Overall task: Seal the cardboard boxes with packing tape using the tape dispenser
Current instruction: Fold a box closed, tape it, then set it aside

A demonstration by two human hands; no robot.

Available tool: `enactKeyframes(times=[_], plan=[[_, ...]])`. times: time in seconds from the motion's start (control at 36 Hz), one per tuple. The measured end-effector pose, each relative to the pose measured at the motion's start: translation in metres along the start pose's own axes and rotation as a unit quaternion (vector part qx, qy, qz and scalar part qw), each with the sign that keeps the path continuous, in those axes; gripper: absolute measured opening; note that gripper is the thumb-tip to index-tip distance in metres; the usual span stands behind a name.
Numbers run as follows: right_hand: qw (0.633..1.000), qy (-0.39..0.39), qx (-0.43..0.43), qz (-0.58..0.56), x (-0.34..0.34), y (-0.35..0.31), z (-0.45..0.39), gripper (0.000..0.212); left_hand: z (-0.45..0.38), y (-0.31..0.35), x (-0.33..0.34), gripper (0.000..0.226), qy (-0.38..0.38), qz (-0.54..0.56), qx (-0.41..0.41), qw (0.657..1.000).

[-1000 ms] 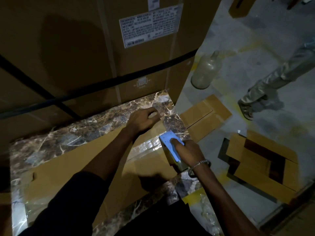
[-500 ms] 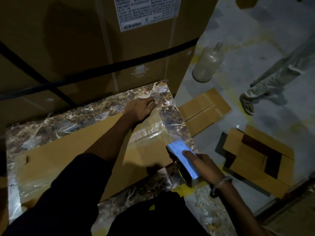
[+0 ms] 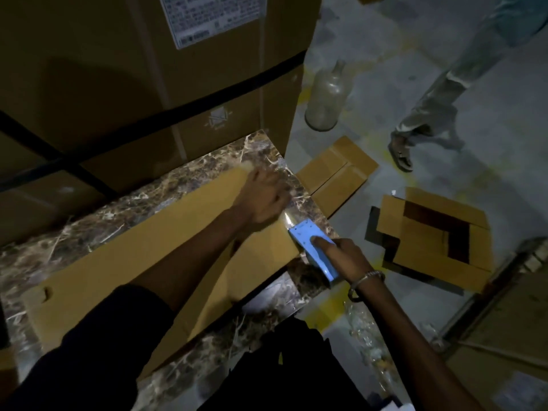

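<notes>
**Tape dispenser at the box's right edge, both hands down on the work**

Flattened cardboard box (image 3: pixel 142 262) lying across a marble table (image 3: pixel 184 179), long side running from 8 o'clock to 2 o'clock. Left arm, in a dark sleeve, stretched from 7 o'clock up toward the centre. Left hand (image 3: pixel 261 200) resting back-up on the far right corner of the box, blurred, fingers reaching toward 1 o'clock; cannot tell whether flat or curled. Right arm coming in from 5 o'clock, bracelet (image 3: pixel 366 284) on the wrist. Right hand (image 3: pixel 345 256) wrapped round the blue tape dispenser (image 3: pixel 311 247), index finger laid straight along its top face, other fingers curled underneath. Dispenser nose pointing to 11 o'clock, touching the box's right edge just beside the left hand. Short shiny strip of tape (image 3: pixel 287 217) stretched between the nose and the left hand.

Big strapped carton (image 3: pixel 148 84) standing behind the table at 11 o'clock. On the floor: glass bottle (image 3: pixel 326 99) at 1 o'clock, flat cardboard pieces (image 3: pixel 338 173) at 2 o'clock, open box (image 3: pixel 430 241) at 3 o'clock. Another person's leg (image 3: pixel 430 108) at 2 o'clock.
</notes>
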State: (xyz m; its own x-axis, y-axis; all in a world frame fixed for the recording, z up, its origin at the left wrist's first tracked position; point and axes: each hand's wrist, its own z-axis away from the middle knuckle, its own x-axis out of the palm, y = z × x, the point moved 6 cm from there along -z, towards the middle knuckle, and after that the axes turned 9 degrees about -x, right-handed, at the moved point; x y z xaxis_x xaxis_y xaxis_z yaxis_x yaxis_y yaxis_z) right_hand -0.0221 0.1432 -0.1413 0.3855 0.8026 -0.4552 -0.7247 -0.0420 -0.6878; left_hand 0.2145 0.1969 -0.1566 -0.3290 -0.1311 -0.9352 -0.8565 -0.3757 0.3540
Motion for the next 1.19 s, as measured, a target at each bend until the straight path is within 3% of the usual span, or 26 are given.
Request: enactKeyframes(times=[0.08, 0.22, 0.64, 0.86, 0.94, 1.03, 1.19], plan=[[1.000, 0.008, -0.001, -0.008, 0.000, 0.004, -0.002, 0.059, 0.009, 0.018, 0.028, 0.055, -0.026, -0.034, 0.033, 0.999], [1.000, 0.018, -0.017, 0.015, -0.002, 0.004, 0.004, 0.061, 0.012, 0.014, 0.031, 0.053, 0.015, -0.096, 0.027, 0.995], [0.996, 0.055, -0.064, 0.018, -0.013, 0.054, 0.062, 0.059, 0.010, 0.009, 0.037, 0.051, 0.071, -0.066, 0.028, 0.995], [0.993, 0.104, -0.062, 0.012, 0.004, 0.059, 0.044, 0.057, 0.013, 0.014, 0.038, 0.047, 0.038, -0.037, 0.019, 0.998], [0.992, 0.113, -0.056, -0.007, 0.007, 0.066, 0.039, 0.058, 0.032, 0.052, 0.035, 0.030, 0.006, 0.048, 0.111, 0.993], [0.994, 0.102, -0.036, -0.025, 0.008, 0.069, 0.037, 0.058, 0.054, 0.093, 0.046, 0.035, -0.057, 0.063, 0.213, 0.973], [0.996, 0.086, -0.006, -0.039, 0.006, 0.069, 0.036, 0.061, 0.048, 0.077, 0.041, 0.043, -0.030, -0.050, 0.237, 0.970]])
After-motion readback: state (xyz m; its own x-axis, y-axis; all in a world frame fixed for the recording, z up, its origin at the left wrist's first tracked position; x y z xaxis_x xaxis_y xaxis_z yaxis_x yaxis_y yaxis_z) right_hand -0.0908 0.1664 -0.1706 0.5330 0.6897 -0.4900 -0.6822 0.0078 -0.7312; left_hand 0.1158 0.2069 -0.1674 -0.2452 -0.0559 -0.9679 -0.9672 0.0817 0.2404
